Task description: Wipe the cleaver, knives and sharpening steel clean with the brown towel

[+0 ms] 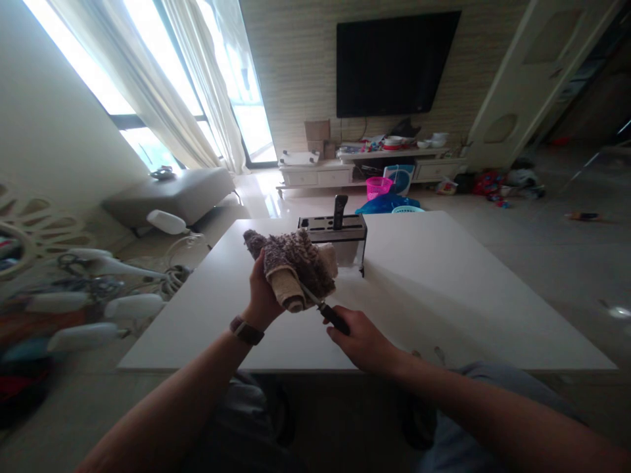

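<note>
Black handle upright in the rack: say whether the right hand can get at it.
Probably not: the right hand grips a knife, though the way to the upright handle, right of the cloth, looks open.

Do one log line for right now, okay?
left hand: holding cloth | right hand: gripping knife, blade at cloth | rack: on table, black handle sticking up from it
</note>
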`<state>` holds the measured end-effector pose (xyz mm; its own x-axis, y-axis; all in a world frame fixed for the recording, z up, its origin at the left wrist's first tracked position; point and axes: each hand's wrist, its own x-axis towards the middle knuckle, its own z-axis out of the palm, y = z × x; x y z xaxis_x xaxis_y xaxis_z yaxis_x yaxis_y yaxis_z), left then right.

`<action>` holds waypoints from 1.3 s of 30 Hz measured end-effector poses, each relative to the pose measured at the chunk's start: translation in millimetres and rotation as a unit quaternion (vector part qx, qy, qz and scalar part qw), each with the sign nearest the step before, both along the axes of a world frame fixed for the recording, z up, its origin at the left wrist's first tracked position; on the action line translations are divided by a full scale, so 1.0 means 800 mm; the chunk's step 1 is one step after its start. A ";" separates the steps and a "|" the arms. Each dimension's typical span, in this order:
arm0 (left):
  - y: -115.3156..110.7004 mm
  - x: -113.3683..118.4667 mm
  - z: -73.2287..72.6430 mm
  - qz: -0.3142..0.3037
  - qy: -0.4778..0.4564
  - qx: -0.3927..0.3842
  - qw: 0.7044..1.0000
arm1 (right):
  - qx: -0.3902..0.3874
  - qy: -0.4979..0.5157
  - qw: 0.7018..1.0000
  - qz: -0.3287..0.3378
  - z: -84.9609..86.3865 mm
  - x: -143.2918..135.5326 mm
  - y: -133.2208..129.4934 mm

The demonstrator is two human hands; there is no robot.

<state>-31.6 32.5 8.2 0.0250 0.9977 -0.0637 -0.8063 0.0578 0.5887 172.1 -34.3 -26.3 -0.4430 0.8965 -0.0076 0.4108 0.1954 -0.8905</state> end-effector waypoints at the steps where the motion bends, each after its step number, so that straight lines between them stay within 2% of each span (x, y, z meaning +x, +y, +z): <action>1: 0.000 0.000 0.000 -0.001 0.002 0.000 1.000 | -0.001 0.001 1.000 0.000 0.000 0.000 0.000; 12: -0.003 0.000 0.002 0.015 0.010 -0.005 1.000 | 0.004 -0.001 1.000 0.004 -0.001 0.000 0.000; 20: 0.002 -0.003 -0.005 0.002 0.013 -0.006 1.000 | 0.003 0.000 1.000 -0.003 -0.001 -0.002 0.000; 39: 0.000 -0.002 -0.002 0.003 0.006 0.001 1.000 | 0.005 0.003 1.000 0.000 -0.002 -0.001 -0.002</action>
